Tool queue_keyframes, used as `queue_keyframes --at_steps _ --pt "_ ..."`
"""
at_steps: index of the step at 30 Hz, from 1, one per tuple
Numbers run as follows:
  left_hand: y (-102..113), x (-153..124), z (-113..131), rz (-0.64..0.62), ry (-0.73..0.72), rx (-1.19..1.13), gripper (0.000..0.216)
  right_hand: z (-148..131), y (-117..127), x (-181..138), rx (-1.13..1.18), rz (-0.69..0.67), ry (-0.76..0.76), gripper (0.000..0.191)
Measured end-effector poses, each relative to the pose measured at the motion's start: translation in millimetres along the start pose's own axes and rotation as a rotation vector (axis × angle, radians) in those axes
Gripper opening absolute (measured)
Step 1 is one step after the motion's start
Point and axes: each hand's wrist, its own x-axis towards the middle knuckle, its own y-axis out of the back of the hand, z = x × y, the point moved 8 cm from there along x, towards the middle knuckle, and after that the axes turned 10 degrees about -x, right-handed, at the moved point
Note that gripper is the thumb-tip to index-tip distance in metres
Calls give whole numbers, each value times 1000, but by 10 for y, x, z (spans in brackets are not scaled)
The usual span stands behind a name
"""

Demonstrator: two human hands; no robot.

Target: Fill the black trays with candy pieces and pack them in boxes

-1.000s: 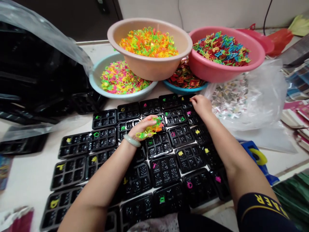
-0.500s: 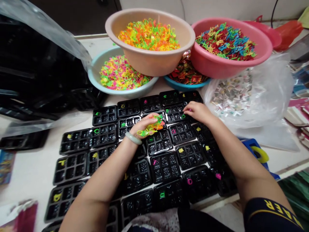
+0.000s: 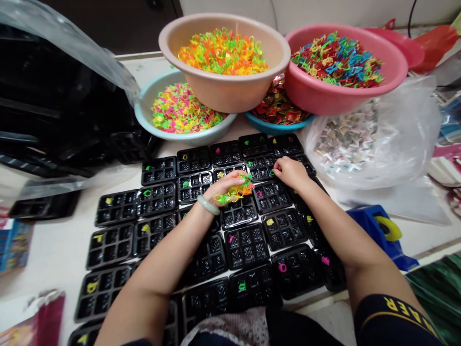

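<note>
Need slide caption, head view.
Left hand holds colorful trinkets above black compartment trays; right hand at the farther trays; filled basins stand behind.

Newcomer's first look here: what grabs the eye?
The peach basin heaped with orange, yellow and green trinkets, top centre, with a pink basin to its right. Below, rows of black trays spread across the table. Over them, mid-picture, the left hand holds a bright clump of small pieces.
</note>
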Motion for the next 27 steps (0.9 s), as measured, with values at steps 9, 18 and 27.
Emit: queue_keyframes --at_steps 9,18,27 --pt "-100 80 -49 24 9 17 36 95 153 187 221 164 -85 11" --pt "-252 274 -191 24 -8 -17 30 -337 234 -311 931 22 205 19" --pt "-656 383 -237 -46 50 -35 30 428 239 -396 730 240 -61 24"
